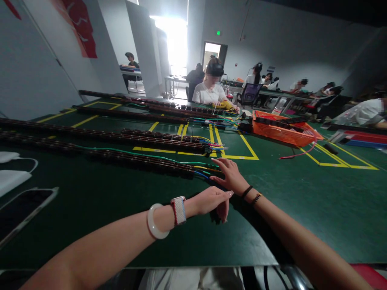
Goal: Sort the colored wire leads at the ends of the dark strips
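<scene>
Two long dark strips with bundled wires (121, 155) lie across the green table in front of me. Their loose ends fan out in green, yellow and blue near the middle. Over these ends is my right hand (230, 175), its fingers stretched and its thumb apart, with the wire tips at the gap between. The fingertips are at the end of the green wire (169, 160); whether they press on it I cannot tell. Closer to me, my left hand (211, 201) is bent at the wrist, fingers hanging down and thumb pointing right. Nothing shows in it, and its fingers are partly hidden.
More wired strips (157, 139) lie farther back among yellow tape markings (242, 157). An orange bin (281, 135) stands at the right, with a red wire beside it. A phone (27, 205) and white devices (12, 177) lie at the left. A co-worker (210, 86) sits opposite.
</scene>
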`<state>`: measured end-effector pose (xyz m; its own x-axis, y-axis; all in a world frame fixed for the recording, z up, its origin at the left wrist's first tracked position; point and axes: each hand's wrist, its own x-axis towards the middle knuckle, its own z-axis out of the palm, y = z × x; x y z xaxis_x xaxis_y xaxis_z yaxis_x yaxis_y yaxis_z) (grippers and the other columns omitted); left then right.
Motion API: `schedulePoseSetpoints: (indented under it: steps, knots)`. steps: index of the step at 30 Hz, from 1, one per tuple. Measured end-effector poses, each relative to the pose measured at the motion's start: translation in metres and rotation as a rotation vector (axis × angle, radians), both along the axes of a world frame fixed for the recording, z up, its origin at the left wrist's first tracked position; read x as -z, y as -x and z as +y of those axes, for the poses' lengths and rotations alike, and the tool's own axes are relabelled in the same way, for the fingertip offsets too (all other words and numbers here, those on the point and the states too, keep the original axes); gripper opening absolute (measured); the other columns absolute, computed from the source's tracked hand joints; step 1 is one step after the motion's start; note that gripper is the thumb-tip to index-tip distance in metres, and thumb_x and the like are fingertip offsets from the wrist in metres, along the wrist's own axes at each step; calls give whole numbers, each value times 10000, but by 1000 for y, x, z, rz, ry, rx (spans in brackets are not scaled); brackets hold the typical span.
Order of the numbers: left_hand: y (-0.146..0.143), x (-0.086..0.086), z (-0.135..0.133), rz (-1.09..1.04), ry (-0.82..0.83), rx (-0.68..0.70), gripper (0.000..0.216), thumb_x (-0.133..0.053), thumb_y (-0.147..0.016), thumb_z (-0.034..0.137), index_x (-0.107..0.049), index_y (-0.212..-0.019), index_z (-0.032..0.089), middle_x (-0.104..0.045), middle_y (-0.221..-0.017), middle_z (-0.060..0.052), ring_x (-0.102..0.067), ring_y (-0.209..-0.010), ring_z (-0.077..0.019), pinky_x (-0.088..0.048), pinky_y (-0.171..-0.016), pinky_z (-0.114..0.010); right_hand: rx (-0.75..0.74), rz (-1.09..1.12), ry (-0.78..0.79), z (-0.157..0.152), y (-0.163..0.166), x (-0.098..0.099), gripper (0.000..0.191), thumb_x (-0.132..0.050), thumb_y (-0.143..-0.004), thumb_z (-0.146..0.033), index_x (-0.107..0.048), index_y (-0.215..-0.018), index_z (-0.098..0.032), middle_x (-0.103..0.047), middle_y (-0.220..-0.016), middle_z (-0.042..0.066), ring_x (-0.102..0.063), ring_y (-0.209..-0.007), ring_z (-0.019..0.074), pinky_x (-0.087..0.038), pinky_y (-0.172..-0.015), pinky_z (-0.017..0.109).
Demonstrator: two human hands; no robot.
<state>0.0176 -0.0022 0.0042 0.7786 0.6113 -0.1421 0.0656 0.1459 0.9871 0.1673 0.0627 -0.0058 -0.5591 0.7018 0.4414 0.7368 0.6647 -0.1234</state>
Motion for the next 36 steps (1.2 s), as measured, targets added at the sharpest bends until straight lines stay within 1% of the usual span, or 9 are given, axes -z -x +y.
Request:
schedulePoseSetpoints:
  steps: [4,7,11,13,16,22,30,33,36]
  knots:
    - [-3,2,1,0,14,18,612,-346,-825,607,-560,-501,134,-580,-469,-34,-540,-455,-103,-443,-531,-222,43,-12,79,9,-2,7,527,-592,-789,-476,-491,-1249,-240,-550,-1112,89,-492,-1011,247,-373,-875,389]
    - [-4,2,1,-4,28,24,610,-330,-840,586,-554,-496,136,-572,-462,-31,-545,-456,-104,-445,-524,-221,66,34,48,9,-2,6,455,-606,-779,-466,-546,-1165,-231,-543,-1081,92,-486,-990,243,-373,-853,380]
    - [-5,4,2,-23,14,41,603,-331,-849,568,-562,-498,136,-576,-469,-33,-544,-448,-104,-449,-517,-224,-37,31,-35,-1,2,-1,226,-592,-805,-424,-636,-893,-220,-554,-980,70,-479,-943,213,-350,-844,354]
    - [-5,5,2,-32,7,46,606,-331,-849,567,-572,-499,135,-581,-473,-38,-550,-451,-108,-454,-515,-226,-93,-9,-43,-7,4,-3,221,-606,-794,-445,-654,-825,-231,-565,-938,54,-471,-926,205,-331,-850,352]
    - [-5,6,3,-43,-6,40,602,-326,-859,547,-575,-498,134,-582,-470,-40,-552,-449,-109,-458,-509,-224,-90,-46,-42,-11,7,-2,214,-626,-781,-441,-678,-852,-246,-583,-922,46,-459,-915,201,-313,-844,347]
    - [-5,5,3,-30,-3,36,603,-329,-847,571,-562,-497,138,-578,-465,-35,-555,-453,-110,-461,-515,-222,34,-52,-78,-9,9,-5,182,-596,-821,-397,-709,-829,-255,-611,-825,30,-459,-831,175,-297,-802,324]
    - [-5,3,2,-29,-8,35,606,-331,-840,576,-564,-494,138,-580,-471,-40,-554,-462,-109,-448,-520,-219,32,-18,-151,-13,10,-8,168,-599,-825,-375,-718,-809,-258,-621,-758,15,-457,-782,161,-292,-775,312]
    - [-4,2,1,-22,-12,24,599,-331,-846,560,-563,-492,137,-574,-465,-37,-546,-453,-105,-445,-517,-218,9,-22,-130,-14,10,-9,187,-592,-826,-389,-713,-795,-251,-612,-758,23,-457,-782,164,-299,-771,312]
    - [-4,2,1,-25,-4,20,590,-334,-848,555,-562,-501,136,-575,-470,-34,-547,-450,-107,-451,-521,-227,-8,-43,-51,-13,9,-12,244,-577,-818,-450,-697,-766,-244,-600,-784,34,-466,-789,172,-317,-769,315]
